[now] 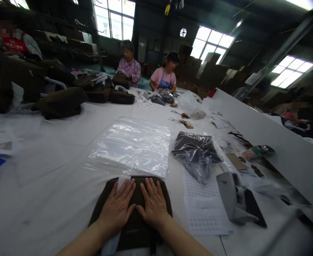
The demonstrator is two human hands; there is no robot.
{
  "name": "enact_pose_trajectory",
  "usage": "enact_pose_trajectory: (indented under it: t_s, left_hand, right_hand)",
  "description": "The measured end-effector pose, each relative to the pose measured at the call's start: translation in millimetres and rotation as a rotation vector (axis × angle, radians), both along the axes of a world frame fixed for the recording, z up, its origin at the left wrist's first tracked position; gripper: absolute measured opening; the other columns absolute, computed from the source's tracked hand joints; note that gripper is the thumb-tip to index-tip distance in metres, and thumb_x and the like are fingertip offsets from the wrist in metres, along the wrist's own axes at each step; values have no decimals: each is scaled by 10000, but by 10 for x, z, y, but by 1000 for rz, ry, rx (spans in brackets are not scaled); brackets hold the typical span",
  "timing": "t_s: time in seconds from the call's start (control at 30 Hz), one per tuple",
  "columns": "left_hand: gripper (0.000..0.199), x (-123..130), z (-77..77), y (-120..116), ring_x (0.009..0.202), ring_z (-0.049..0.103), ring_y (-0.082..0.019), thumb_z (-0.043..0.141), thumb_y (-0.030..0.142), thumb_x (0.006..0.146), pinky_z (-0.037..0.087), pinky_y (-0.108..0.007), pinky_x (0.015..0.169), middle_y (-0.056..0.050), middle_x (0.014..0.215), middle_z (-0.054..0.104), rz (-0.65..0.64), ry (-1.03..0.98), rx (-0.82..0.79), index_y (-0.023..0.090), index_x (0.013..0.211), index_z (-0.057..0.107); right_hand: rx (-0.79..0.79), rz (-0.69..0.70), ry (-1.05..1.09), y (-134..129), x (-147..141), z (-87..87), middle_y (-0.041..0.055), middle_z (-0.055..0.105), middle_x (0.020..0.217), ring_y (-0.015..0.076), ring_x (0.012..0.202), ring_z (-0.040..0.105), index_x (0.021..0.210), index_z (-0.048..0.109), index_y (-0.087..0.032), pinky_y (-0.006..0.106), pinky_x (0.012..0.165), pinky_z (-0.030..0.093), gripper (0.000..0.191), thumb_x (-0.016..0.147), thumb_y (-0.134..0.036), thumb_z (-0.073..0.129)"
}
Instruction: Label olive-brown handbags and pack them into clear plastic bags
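Observation:
A dark olive fabric bag (135,227) lies on the white table right in front of me. Both palms rest on it with fingers stretched out. My left hand (117,204) covers part of a white strip (123,182) that runs down the bag's left side. Beside it, thumbs almost touching, my right hand (153,202) lies flat on the bag's upper right. Just beyond the bag is a stack of clear plastic bags (135,142). To the right of that stack sits a dark bag wrapped in clear plastic (196,151).
Printed sheets (205,209) and a grey tape dispenser-like device (236,199) lie at right, near a bottle (257,152) and a white partition (268,128). Olive bags (60,101) are piled at far left. Two people (129,67) work across the table; others are farther off.

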State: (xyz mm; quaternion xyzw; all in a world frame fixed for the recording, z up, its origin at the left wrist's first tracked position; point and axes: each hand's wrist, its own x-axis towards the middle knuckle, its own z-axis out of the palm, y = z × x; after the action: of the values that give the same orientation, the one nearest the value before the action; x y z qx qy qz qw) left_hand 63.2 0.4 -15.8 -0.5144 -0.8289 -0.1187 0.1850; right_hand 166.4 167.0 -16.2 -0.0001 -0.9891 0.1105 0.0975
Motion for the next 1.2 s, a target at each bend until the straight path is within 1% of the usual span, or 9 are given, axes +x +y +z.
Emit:
enact_pose_trajectory:
  t_s: [0.17,0.37,0.5,0.67,0.77,0.83,1.0,1.1,1.2]
  left_hand:
    - [572,-71,274,-205,1359,240,-248,450,392,888,154,-441,1134,-57,1457,330,-169,-45,-16,201,1409,309]
    - [400,-408,575,-454,1312,348,-186,406,212,908,298,-379,1102,-8,1392,427,-31,-437,437,275,1302,440]
    - [354,-917,364,-390,1240,446,-179,425,199,878,290,-356,1110,-31,1302,519,123,-454,511,221,1215,531]
    - [701,-1486,-156,-88,1351,262,-241,328,-18,681,238,-464,1105,-140,1436,350,72,-295,-49,76,1376,339]
    - [708,-1595,-317,48,1246,428,-271,356,-51,606,283,-539,1042,-127,1328,498,69,-294,-258,145,1271,497]
    - [565,-1595,-335,74,1085,556,-255,404,-6,658,346,-512,998,-104,1163,615,41,-301,-265,187,1154,594]
    - [322,-1573,-272,52,964,590,-242,498,241,818,400,-457,948,-73,1040,650,-6,-288,-234,221,1123,599]
    - [234,-1597,-240,78,886,609,-226,426,205,867,382,-469,961,-63,908,665,20,-250,-187,189,988,626]
    - [223,-1607,-186,125,877,600,-235,401,178,872,372,-485,966,-86,890,650,67,-182,-113,147,953,606]
  right_hand:
    - [38,41,44,35,82,99,107,144,1512,327,1381,132,1450,124,-220,585,1090,165,750,853,-519,466]
    - [-113,-41,148,187,129,367,123,158,1511,365,1379,93,1440,193,-212,639,1072,136,782,820,-597,476]
    - [-379,-214,358,603,-215,414,112,311,1460,265,1372,207,1384,325,-196,509,1103,234,543,889,-371,465]
    - [-478,-105,-21,1070,-832,63,109,476,1351,210,1256,428,1271,489,-181,349,1042,361,553,750,-247,662]
    - [-360,-8,-225,1154,-1031,-162,79,588,1230,229,1164,514,1012,661,-207,329,981,393,350,670,-225,733]
    - [-329,-26,-228,1168,-1084,-221,56,673,1041,201,1016,593,834,681,-207,294,886,427,94,747,-237,661]
    - [-256,-190,-206,1172,-1130,-105,53,660,812,170,789,605,838,601,-178,264,705,408,303,932,-291,337]
    - [-180,-261,-180,1143,-1131,-2,91,631,896,229,820,586,914,567,-157,292,679,406,282,785,-408,577]
    - [-122,-260,-145,1108,-1082,86,92,616,944,236,864,576,1004,547,-155,293,702,410,296,740,-272,613]
